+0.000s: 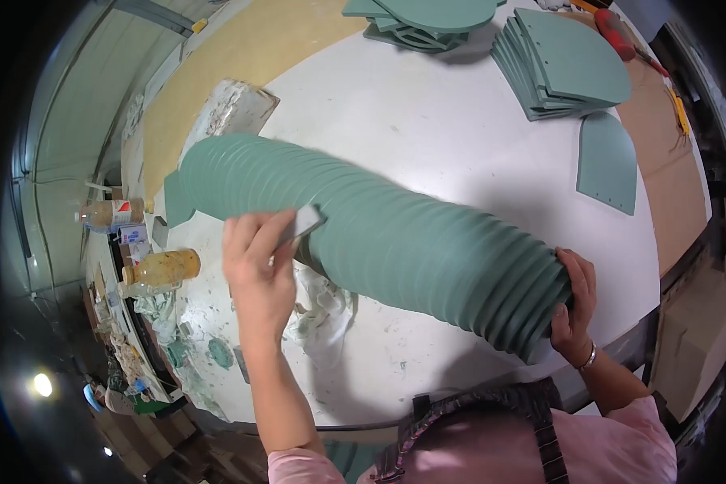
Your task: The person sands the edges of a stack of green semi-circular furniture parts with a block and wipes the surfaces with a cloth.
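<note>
The row (395,230) of thin green plates, standing face to face with their rounded edges up, lies slantwise on the white table (355,101). The hands are apart: the left hand (254,254) pinches a small pale block (305,220) between thumb and fingers, its end at the plate edges near the row's middle, while the right hand (577,302) is spread against the row's right end, thumb away from the fingers; whether it grips the end plate or only braces it, I cannot tell. Beyond the row's right half are a stack (577,56) of similar plates and one loose plate (607,165); beyond its left end is a stained box (238,109). A bottle (165,270) of yellowish liquid lies to the left of the row, and a crumpled cloth (323,310) sits on its near side. Each plate looks stiff and light, but the whole row is probably heavy and, if unbound, apt to fan or topple; the gaps at its right end suggest the plates there could slip. The smooth faces may slide on one another, and the thin rims may chip. The best hold would be a flat palm on each end, squeezing inward.
</note>
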